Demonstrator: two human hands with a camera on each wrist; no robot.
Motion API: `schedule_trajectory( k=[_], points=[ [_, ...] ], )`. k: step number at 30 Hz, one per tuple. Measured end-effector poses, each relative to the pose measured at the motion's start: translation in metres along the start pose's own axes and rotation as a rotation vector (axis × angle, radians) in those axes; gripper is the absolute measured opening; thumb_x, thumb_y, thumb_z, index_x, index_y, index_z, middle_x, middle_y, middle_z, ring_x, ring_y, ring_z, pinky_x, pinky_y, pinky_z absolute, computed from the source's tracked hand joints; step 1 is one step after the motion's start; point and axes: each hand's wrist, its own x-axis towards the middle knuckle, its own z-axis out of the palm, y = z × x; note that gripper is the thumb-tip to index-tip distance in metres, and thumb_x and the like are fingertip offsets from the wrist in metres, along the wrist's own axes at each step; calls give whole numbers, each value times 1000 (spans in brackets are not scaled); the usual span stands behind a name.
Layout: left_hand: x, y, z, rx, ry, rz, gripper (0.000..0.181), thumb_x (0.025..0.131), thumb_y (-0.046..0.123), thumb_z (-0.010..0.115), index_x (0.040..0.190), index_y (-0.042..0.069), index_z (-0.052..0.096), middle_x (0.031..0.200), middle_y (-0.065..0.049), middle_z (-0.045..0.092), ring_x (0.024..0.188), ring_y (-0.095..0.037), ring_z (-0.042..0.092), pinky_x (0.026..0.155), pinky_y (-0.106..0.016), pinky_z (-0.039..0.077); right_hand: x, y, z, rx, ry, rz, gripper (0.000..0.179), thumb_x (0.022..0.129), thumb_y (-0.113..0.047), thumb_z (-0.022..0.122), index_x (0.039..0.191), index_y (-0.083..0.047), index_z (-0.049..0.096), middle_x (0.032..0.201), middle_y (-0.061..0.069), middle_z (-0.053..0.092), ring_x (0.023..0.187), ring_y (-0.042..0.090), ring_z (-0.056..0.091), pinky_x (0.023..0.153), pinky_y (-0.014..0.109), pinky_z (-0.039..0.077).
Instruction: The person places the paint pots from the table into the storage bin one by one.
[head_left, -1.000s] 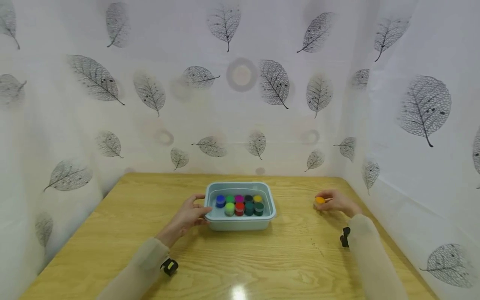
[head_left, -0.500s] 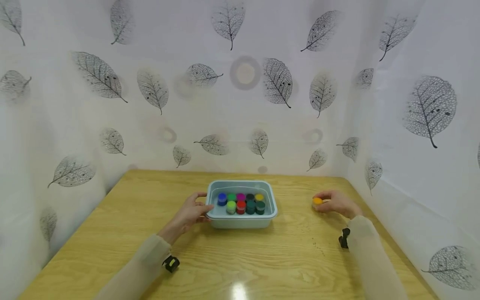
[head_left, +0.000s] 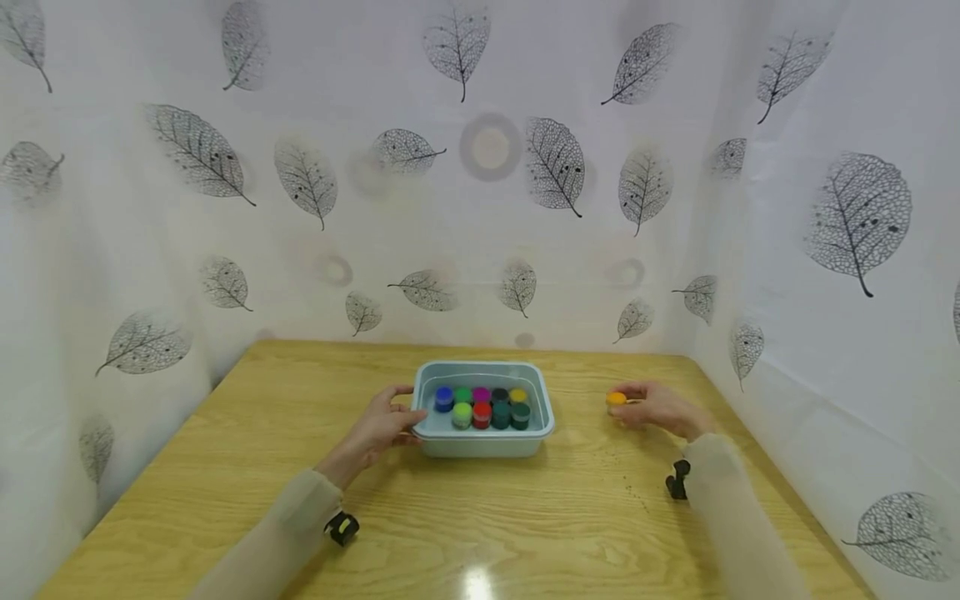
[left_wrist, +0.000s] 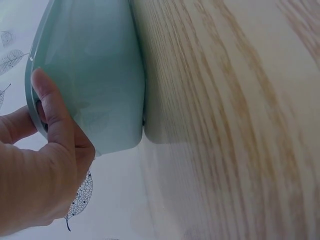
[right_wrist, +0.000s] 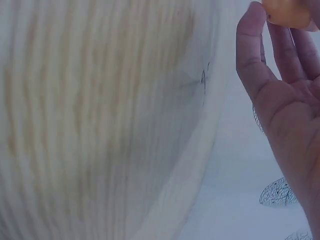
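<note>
A pale blue-green plastic basin stands on the wooden table, holding several small paint pots in two rows. Among them are a blue pot, a lime-green pot and a red pot. My left hand grips the basin's left end, thumb over the rim, as the left wrist view also shows. To the right of the basin, my right hand pinches an orange paint pot between thumb and fingers. In the right wrist view only part of the orange pot shows, at the top edge.
The wooden table carries a few dark specks at right. A white curtain printed with leaves hangs behind the table and along both sides. Each wrist wears a black camera mount.
My right hand has moved left with the orange pot, toward the basin. The head view has shifted slightly. My left hand keeps its grip on the basin.
</note>
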Motion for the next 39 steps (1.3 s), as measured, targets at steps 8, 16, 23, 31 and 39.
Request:
schedule_trajectory(
  k=[8, 16, 23, 31, 39],
  points=[
    [-1, 1, 0, 10, -2, 1, 61, 94, 4, 63, 147, 3, 32, 94, -15, 60, 74, -20, 66, 68, -34, 61, 7, -11, 15, 28, 10, -81, 67, 87, -24, 75, 138, 7, 46, 128, 21, 59, 106, 22, 63, 92, 42, 56],
    [-3, 2, 0, 15, 2, -2, 61, 94, 5, 63, 147, 4, 32, 95, -16, 61, 73, -19, 65, 66, -33, 61, 8, -33, 31, -100, 67, -129, 63, 82, -30, 79, 134, -3, 57, 123, 8, 66, 110, 21, 60, 99, 36, 47],
    [-3, 2, 0, 7, 0, -6, 62, 94, 4, 63, 147, 5, 32, 94, -15, 60, 72, -18, 65, 66, -32, 60, 11, -54, 45, -149, 74, -120, 60, 81, -32, 80, 132, -7, 61, 122, 6, 68, 110, 20, 62, 101, 43, 49],
    [-4, 2, 0, 4, -8, -3, 62, 94, 5, 63, 148, 5, 32, 94, -15, 60, 72, -18, 65, 67, -32, 60, 16, -68, 61, -78, 84, -155, 61, 81, -32, 80, 133, -6, 60, 120, 8, 68, 107, 18, 63, 90, 33, 55],
    [-4, 1, -2, 5, -11, 4, 62, 94, 6, 63, 147, 5, 32, 96, -17, 62, 73, -18, 65, 68, -33, 61, 22, -79, 80, 14, 207, -172, 54, 84, -35, 78, 128, -7, 62, 111, 6, 68, 94, 16, 61, 82, 43, 55]
  ],
)
